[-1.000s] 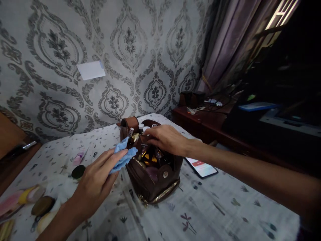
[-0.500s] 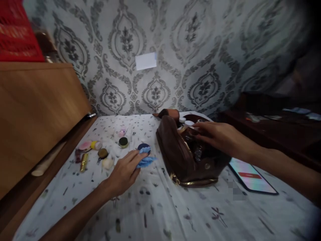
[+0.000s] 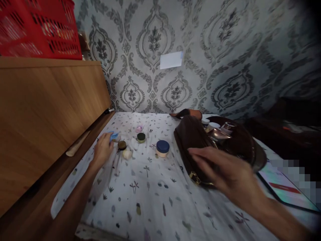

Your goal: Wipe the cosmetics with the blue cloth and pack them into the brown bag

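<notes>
My left hand [image 3: 103,148] is closed on a crumpled piece of blue cloth [image 3: 114,136] at the left of the sheet. It hides the small things lying there. Close to its fingers are a small round brownish pot [image 3: 122,145] and a cream-coloured puffy item [image 3: 127,154]. My right hand [image 3: 223,174], blurred, hovers before the dark brown handbag [image 3: 190,140] with fingers extended and nothing visible in them. White-lidded containers [image 3: 214,126] and a shiny rose-gold item [image 3: 218,134] show in the bag's opening. A navy-lidded jar [image 3: 163,148] stands left of the bag.
A dark green-lidded pot [image 3: 141,137] and a small pink item [image 3: 139,128] lie farther back. At right a lit phone [image 3: 286,187] rests on the sheet. A wooden cabinet [image 3: 55,113] bearing a red basket [image 3: 52,30] borders the left; a patterned wall stands behind.
My left hand has moved left with the blue cloth, away from the navy-lidded jar. My right hand has come out of the bag toward its front. The view has turned left.
</notes>
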